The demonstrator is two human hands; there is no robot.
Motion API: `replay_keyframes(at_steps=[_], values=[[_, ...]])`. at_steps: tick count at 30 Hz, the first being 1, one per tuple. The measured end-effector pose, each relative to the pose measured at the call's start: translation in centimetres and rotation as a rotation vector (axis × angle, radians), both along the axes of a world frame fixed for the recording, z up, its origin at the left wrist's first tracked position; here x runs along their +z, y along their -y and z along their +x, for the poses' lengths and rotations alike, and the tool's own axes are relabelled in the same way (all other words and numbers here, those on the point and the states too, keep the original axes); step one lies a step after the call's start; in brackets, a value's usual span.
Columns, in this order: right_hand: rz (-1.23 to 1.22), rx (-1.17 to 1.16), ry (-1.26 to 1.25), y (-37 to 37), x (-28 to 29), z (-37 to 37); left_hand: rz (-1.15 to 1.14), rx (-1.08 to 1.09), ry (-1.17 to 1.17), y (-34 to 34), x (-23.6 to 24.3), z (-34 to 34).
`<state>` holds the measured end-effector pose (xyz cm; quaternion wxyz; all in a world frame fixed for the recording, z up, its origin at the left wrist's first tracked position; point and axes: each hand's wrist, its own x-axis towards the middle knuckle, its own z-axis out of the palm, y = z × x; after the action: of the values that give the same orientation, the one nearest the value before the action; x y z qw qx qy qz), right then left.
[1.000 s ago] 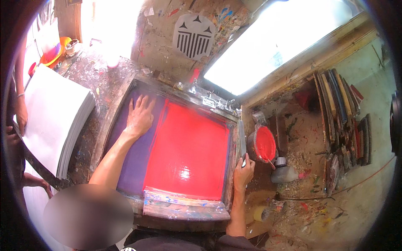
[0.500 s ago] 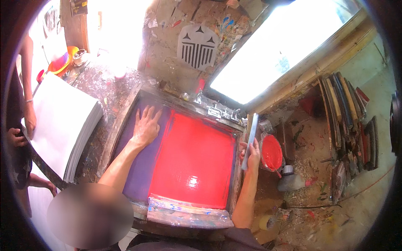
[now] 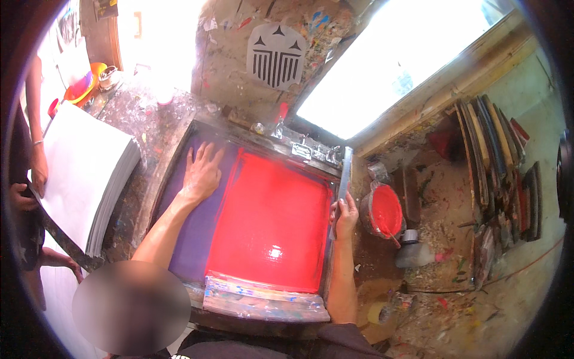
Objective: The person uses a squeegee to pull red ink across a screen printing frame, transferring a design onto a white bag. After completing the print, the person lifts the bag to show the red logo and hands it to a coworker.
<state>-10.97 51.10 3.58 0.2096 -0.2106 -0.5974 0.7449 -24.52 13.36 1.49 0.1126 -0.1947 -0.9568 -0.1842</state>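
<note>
A screen-printing frame point(image 3: 156, 209) lies before me, its mesh purple point(image 3: 186, 254) on the left and coated with wet red ink point(image 3: 275, 215) over the rest. My left hand point(image 3: 203, 173) rests over the purple strip, fingers spread and holding nothing. By the frame's right edge, my right hand point(image 3: 344, 216) is closed around a long, thin grey-blue strip point(image 3: 346, 170), held nearly upright; its exact kind does not show. Across the near end of the red area lies a paint-stained wooden squeegee point(image 3: 266, 302). A bucket of red ink point(image 3: 384, 209) stands right of my right hand.
At the left, a person's hand point(image 3: 39, 173) touches a thick stack of white paper point(image 3: 89, 161). Right of the frame are a clear bottle point(image 3: 414, 256), a tape roll point(image 3: 378, 312) and several leaning boards point(image 3: 496, 149). Beyond lies a stencil sheet point(image 3: 277, 57). A blurred oval hides the lower left.
My right hand has shifted left with the thin strip, closer to the frame's edge, and the strip has risen a little. My left hand stays on the purple strip. The whole view has shifted slightly.
</note>
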Motion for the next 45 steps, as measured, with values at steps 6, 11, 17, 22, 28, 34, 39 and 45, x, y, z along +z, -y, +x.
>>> replay_keyframes(at_steps=[6,11,17,22,28,34,39,45], values=[[0.110,-0.133,0.089,-0.3,0.5,-0.3,0.004,0.002,0.011,0.1,0.6,0.2],[0.048,-0.158,0.007,-0.2,0.7,-0.2,-0.009,0.002,0.036,0.0,0.4,0.2],[0.061,-0.089,0.081,-0.4,1.1,0.0,-0.008,0.002,0.013,0.0,0.4,0.3],[0.093,0.015,0.126,-1.9,1.3,0.0,-0.012,-0.002,0.004,0.0,0.3,0.2],[0.170,-0.087,-0.022,-0.1,1.5,-0.2,-0.017,-0.002,0.021,-0.1,0.5,0.1],[0.037,-0.112,0.020,2.3,4.0,0.7,-0.019,0.011,0.044,0.0,0.2,0.2],[0.919,-0.181,0.062,-0.8,1.6,0.6,-0.004,-0.004,0.046,-0.5,0.9,0.1],[1.014,-0.126,0.166,0.5,1.7,0.6,-0.003,0.003,0.001,0.2,0.2,0.2]])
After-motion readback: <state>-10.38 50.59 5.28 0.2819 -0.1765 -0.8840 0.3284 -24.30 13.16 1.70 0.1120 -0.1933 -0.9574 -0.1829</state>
